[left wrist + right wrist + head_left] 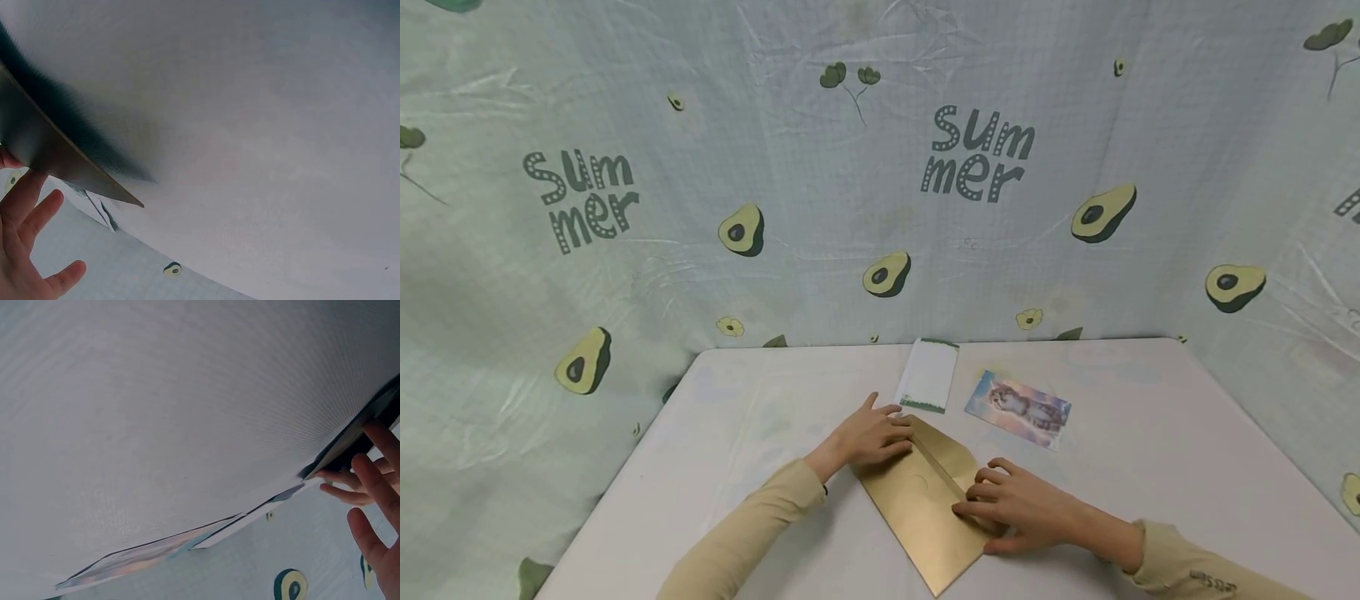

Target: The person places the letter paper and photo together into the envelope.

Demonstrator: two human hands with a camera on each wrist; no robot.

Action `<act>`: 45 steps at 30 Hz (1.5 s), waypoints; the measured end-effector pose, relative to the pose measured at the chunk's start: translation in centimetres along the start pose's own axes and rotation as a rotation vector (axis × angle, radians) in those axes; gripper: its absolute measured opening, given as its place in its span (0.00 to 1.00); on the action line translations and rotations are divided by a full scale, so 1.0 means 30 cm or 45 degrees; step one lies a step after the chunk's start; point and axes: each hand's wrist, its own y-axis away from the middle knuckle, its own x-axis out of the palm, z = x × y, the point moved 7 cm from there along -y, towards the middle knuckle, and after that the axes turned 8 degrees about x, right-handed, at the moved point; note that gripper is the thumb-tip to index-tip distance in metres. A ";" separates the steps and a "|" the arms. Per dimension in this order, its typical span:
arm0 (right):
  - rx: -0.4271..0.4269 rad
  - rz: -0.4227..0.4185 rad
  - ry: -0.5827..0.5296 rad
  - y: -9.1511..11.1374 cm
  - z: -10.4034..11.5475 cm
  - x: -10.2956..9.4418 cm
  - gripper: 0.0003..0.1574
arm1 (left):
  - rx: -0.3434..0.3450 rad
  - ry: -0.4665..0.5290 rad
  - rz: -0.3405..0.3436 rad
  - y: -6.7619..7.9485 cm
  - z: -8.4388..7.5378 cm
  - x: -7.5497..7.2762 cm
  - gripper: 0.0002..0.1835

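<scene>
A gold paper envelope (910, 508) lies slantwise at the front of the table, its pointed flap (951, 450) opened out toward the back right. My left hand (874, 433) holds its left corner, thumb and forefinger by the pocket's edge and the outer fingers spread. At the opposite end of the pocket opening, my right hand (1026, 504) grips the right side between forefinger and thumb, where the paper bulges up. The left wrist view has the envelope's dark underside (56, 144) raised over the table. Fingers (375, 487) spread beside the dark envelope in the right wrist view.
Behind the envelope lies a white card (928, 375) with green borders. To its right is a picture card (1021, 408) of a kitten. The white table (760, 425) ends at a hanging cloth (820, 167) printed with avocados, which surrounds it at the back and sides.
</scene>
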 end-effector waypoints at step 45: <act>0.059 -0.015 -0.017 0.028 -0.018 -0.004 0.23 | 0.008 0.162 0.417 0.071 0.030 0.018 0.60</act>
